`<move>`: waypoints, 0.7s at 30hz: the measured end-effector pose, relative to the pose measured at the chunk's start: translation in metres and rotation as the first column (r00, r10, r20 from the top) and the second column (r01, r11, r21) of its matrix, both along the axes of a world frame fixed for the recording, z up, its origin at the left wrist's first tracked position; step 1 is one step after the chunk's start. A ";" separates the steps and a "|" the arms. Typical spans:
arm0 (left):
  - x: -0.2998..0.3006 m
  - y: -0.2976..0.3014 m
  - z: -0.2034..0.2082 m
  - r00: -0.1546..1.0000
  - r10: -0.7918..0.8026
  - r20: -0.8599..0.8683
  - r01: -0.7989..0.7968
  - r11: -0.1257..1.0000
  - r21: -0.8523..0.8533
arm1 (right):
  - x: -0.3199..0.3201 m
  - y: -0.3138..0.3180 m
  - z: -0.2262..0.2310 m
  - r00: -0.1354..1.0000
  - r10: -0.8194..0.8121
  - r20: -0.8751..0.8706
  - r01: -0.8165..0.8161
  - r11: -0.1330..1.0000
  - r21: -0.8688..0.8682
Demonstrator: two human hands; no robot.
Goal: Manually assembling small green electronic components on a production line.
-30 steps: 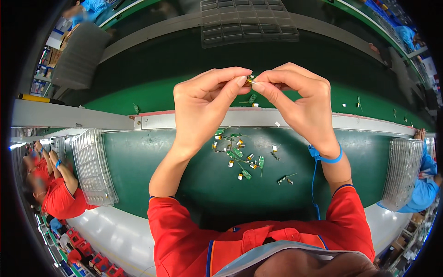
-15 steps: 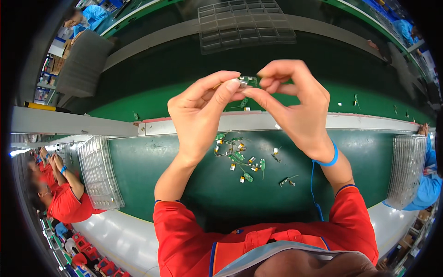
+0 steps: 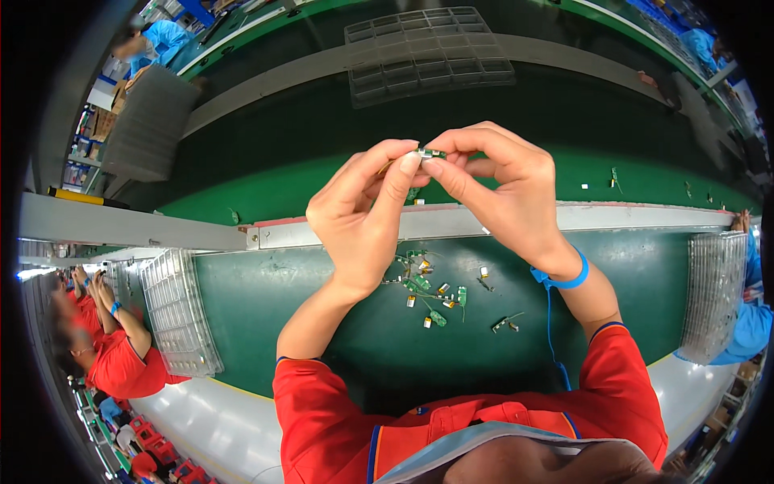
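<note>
Above the metal rail, a small green circuit board (image 3: 433,153) with a silvery part on it is pinched between my two hands. My left hand (image 3: 361,211) grips its left end between thumb and forefinger. At its right end, the thumb and forefinger of my right hand (image 3: 508,179) are closed on the same board. A blue wrist strap (image 3: 571,280) circles my right wrist, its cord running down to the bench. On the green bench below lie several loose circuit boards (image 3: 462,296) with thin wires and small silver-and-yellow battery cells (image 3: 427,322).
A grey metal rail (image 3: 613,216) crosses beyond the bench, with a green belt (image 3: 266,189) behind it carrying a few boards. Clear plastic trays stand stacked at left (image 3: 184,315) and right (image 3: 713,298); another tray (image 3: 431,60) lies far ahead. Co-workers in red (image 3: 121,355) and blue sit nearby.
My right hand has come down and left, its fingers closing on the board's right end. The left hand has shifted slightly right and down with the board.
</note>
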State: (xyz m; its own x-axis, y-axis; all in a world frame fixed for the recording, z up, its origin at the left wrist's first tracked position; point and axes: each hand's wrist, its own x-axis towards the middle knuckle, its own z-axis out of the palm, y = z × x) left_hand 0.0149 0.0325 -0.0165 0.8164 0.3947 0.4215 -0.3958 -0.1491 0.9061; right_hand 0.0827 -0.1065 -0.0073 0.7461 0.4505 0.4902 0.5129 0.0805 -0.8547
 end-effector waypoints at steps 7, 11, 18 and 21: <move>0.001 0.009 0.007 0.991 -0.098 -0.093 0.080 0.981 -0.178 | -0.001 0.005 -0.002 0.974 0.053 -0.220 -0.056 0.998 -0.008; 0.013 0.061 0.008 0.888 0.108 -0.447 0.066 0.932 0.356 | 0.024 0.012 -0.048 0.937 0.129 0.323 0.031 0.894 -0.447; 0.023 0.064 -0.003 0.930 0.253 -0.267 0.053 0.626 0.778 | 0.020 0.019 -0.115 0.718 0.308 0.624 0.143 0.812 -0.566; 0.027 0.060 -0.015 0.945 0.091 -0.313 0.196 0.608 0.769 | 0.025 0.022 -0.112 0.845 0.299 0.443 0.115 0.708 -0.697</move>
State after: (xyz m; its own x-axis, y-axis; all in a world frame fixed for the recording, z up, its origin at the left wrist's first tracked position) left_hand 0.0420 0.0927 -0.0311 0.9589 -0.0179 0.2832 -0.1675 -0.8414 0.5138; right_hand 0.1073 -0.0841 -0.1196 0.4265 0.8556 0.2934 0.8889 -0.3365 -0.3108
